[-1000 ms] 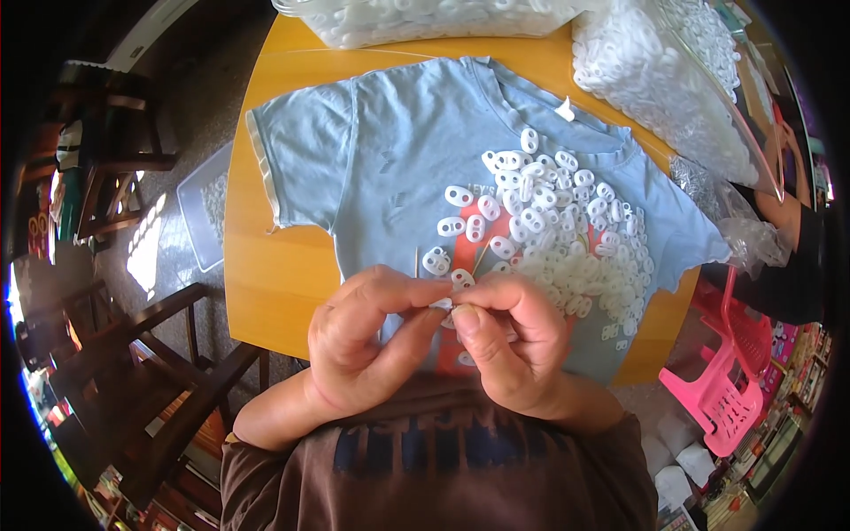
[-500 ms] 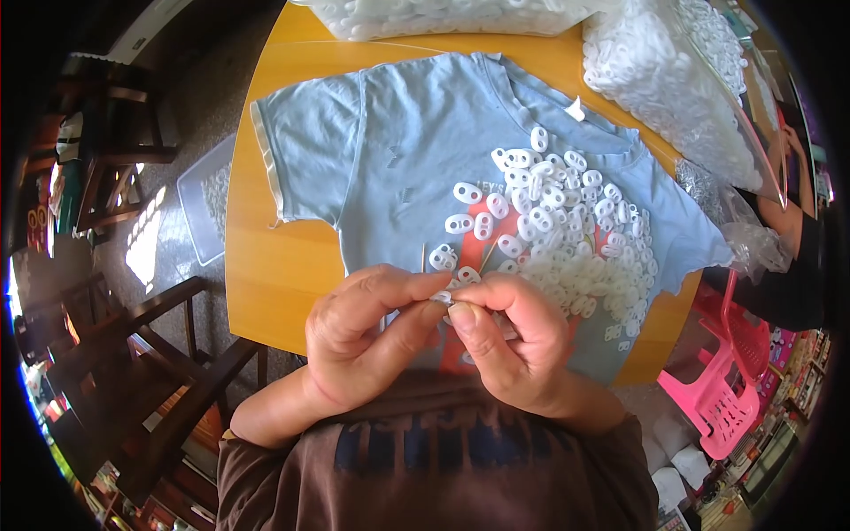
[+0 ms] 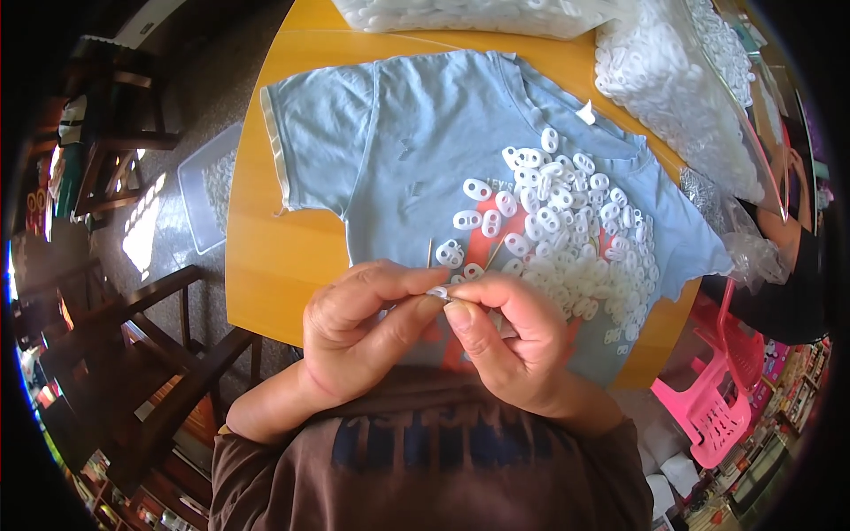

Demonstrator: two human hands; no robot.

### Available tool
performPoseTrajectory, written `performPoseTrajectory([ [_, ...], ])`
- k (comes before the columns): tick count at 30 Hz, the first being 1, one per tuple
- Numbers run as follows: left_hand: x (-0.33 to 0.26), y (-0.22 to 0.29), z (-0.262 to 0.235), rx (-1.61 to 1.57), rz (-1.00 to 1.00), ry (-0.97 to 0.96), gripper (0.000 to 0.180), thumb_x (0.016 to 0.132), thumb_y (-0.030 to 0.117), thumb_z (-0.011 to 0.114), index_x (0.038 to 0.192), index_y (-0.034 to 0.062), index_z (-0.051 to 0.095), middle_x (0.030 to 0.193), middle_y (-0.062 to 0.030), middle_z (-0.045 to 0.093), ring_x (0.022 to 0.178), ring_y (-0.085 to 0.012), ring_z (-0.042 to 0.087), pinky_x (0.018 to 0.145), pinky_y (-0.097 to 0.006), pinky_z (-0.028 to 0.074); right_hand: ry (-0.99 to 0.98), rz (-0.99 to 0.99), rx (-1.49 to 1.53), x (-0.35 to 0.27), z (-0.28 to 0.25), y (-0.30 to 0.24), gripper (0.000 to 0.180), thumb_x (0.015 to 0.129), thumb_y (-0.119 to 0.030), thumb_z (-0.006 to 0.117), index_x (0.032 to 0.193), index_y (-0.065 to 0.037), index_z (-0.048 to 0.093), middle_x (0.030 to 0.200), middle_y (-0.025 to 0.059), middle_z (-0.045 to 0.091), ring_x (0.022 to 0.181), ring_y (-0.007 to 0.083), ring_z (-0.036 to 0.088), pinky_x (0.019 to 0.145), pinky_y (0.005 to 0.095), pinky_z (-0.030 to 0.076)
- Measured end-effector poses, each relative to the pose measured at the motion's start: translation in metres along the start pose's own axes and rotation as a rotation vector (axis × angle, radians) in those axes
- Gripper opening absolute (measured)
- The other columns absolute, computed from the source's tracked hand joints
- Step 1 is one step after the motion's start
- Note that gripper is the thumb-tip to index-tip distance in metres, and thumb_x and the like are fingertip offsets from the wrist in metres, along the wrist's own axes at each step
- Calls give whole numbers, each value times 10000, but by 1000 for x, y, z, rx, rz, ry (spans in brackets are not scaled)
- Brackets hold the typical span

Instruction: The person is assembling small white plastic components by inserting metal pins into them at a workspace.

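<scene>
My left hand [image 3: 363, 323] and my right hand [image 3: 513, 341] meet in front of my chest, over the near edge of a light blue T-shirt [image 3: 425, 124]. Between the left thumb and forefinger is a small white two-hole plastic piece [image 3: 436, 292]. My right thumb and forefinger pinch at its right side; whether they grip the piece itself or something tiny on it is hidden. Just beyond the fingers lie loose white oval two-hole pieces [image 3: 450, 254] and thin sticks [image 3: 495, 254]. A larger heap of such pieces [image 3: 558, 217] spreads over the shirt to the right.
Under the shirt is a yellow wooden table [image 3: 266, 292]. Clear bags of white pieces [image 3: 660, 97] stand at the back and right. A person's arm [image 3: 781, 226] shows at far right. Around the table are a pink plastic chair [image 3: 713, 416], dark wooden chairs [image 3: 190, 363] and a clear bin [image 3: 202, 208].
The view has shifted slightly, so the table and shirt sit a little further right. Both hands keep pinching together at nearly the same spot; the white piece between them has tilted slightly.
</scene>
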State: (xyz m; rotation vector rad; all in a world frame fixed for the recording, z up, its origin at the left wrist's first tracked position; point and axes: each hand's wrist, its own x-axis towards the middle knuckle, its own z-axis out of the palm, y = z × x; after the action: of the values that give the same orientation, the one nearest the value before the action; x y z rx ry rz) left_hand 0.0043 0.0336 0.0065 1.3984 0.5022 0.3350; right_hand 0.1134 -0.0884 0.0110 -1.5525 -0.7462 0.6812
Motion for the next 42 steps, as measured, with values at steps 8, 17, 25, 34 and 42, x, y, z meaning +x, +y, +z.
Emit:
performPoseTrajectory([
  [8,-2,-5,0,85,93,15,246,795,-92,598,1024,-8,630,799,-79,648,651,-131,617,563,-241,473,-9,-189,-67,7,-5,4,107,796,-6,651,888,5,598,689,70,604,550,165,552,496,264,419],
  [17,7,-7,-3,277,312,-25,219,750,-97,636,949,-5,624,836,-97,659,641,-168,615,558,-253,472,-15,-199,-61,8,-6,4,138,787,-5,662,907,12,596,743,86,618,576,156,565,503,254,436],
  [25,3,-9,-2,229,231,-5,220,748,-98,640,946,-3,632,842,-100,661,651,-172,613,575,-261,477,-5,-167,-59,7,-5,6,109,794,4,646,892,6,597,724,80,614,579,175,562,521,267,432],
  [34,-1,-1,-6,-114,-32,-63,117,865,-1,568,971,-12,616,889,-92,645,702,-127,595,625,-235,471,2,-181,-82,7,-5,6,115,777,25,649,877,-1,600,690,78,602,563,195,550,516,286,420],
  [42,-3,-4,-4,-311,-124,-56,157,877,-36,527,1026,-16,573,935,-61,607,743,-89,569,671,-211,469,36,-199,-96,7,-4,6,155,738,55,678,867,-6,617,673,65,604,543,166,550,496,272,422],
])
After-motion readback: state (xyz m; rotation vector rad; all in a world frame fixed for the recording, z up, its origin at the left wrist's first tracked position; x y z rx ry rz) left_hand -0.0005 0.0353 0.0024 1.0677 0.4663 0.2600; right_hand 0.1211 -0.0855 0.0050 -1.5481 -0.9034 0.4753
